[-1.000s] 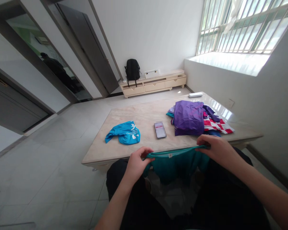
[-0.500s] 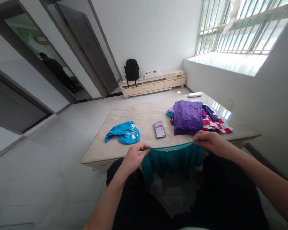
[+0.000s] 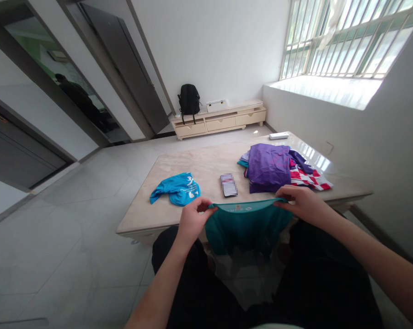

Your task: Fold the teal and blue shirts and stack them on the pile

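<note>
A teal shirt (image 3: 247, 228) hangs between my hands at the near edge of the table, its collar edge stretched and a small label showing inside. My left hand (image 3: 194, 221) pinches it at the left shoulder. At the other shoulder my right hand (image 3: 298, 203) grips it between thumb and fingers. The lower part drops between my knees, where it is dark. A blue shirt (image 3: 179, 191) with white print lies crumpled on the table beyond my left hand. Past my right hand rests a pile of clothes with a purple garment (image 3: 270, 167) on top and a red-and-white checked one (image 3: 311, 179) beside it.
On the marble-topped table (image 3: 192, 157) lies a blurred-out phone-like object (image 3: 228, 185); a white oblong item (image 3: 278, 135) sits at the far corner. A black backpack (image 3: 189, 99) stands on a low cabinet (image 3: 223, 122) by the wall. A person (image 3: 77, 98) is in the left doorway.
My hands have drawn slightly closer together and tilted the teal shirt, so more of its inner collar and print shows. Its hem has swung up a little.
</note>
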Motion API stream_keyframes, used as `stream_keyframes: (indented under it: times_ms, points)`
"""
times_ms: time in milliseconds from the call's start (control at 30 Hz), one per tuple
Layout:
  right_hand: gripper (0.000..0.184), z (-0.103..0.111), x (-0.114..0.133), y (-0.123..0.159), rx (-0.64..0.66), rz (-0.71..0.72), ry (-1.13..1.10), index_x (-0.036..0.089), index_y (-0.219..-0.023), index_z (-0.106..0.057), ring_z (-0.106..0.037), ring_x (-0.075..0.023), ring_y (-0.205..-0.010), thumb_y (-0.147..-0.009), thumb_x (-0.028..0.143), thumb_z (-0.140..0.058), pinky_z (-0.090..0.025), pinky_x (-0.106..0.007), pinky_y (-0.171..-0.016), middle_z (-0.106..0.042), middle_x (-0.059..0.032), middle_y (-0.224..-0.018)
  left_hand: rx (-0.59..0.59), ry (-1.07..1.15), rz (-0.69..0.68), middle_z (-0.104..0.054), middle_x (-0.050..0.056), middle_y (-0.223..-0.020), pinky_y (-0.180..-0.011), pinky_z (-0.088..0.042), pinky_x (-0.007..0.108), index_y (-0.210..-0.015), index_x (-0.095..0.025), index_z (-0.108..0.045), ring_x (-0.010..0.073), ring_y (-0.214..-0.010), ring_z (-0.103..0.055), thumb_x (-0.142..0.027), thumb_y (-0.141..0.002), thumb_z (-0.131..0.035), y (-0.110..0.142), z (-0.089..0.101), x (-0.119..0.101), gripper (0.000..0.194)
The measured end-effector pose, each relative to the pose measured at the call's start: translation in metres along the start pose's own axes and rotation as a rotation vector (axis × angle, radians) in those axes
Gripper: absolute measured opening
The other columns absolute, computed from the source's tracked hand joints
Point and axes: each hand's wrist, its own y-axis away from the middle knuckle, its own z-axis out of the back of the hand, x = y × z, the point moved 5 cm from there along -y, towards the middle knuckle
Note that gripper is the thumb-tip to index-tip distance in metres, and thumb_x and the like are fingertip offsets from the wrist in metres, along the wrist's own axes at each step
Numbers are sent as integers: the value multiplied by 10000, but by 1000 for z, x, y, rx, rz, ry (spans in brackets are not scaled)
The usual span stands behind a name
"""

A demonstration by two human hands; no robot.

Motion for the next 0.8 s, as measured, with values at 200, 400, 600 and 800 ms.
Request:
stream_keyframes:
  times_ms: [200,400,600,800]
  points:
    - [446,-8,3,2,296,-164,-253,184,-736,-687,-470,-127,-556,-805,622,-731,-299,-265,-518,-559,16,-587,196,143,110,-584,-29,-674,-593,-394,217,-768,-156,-609,113,-634,-536,-500,-754,-817,7,-15,-3,403]
    - [470,-48,30,9,405,-363,-895,156,-793,-674,-619,-122,-643,-677,557,-888,-492,-241,-621,-665,21,-688,245,344,153,-632,-14,-723,-614,-433,214,-825,-152,-635,118,-661,-573,-482,-750,-845,24,-46,-25,398]
    - [480,-75,60,14,422,-456,-1108,169,-874,-680,-748,-183,-745,-650,520,-920,-612,-322,-789,-748,0,-766,113,107,-128,-700,13,-787,-762,-537,276,-823,-183,-694,176,-772,-659,-363,-826,-805,40,-63,-53,212]
    - [477,-73,65,18,429,-498,-1153,177,-950,-646,-790,-210,-872,-721,526,-876,-609,-307,-847,-806,-56,-917,138,41,-239,-739,14,-845,-787,-569,271,-867,-199,-732,179,-806,-700,-255,-863,-786,51,-69,-56,78]
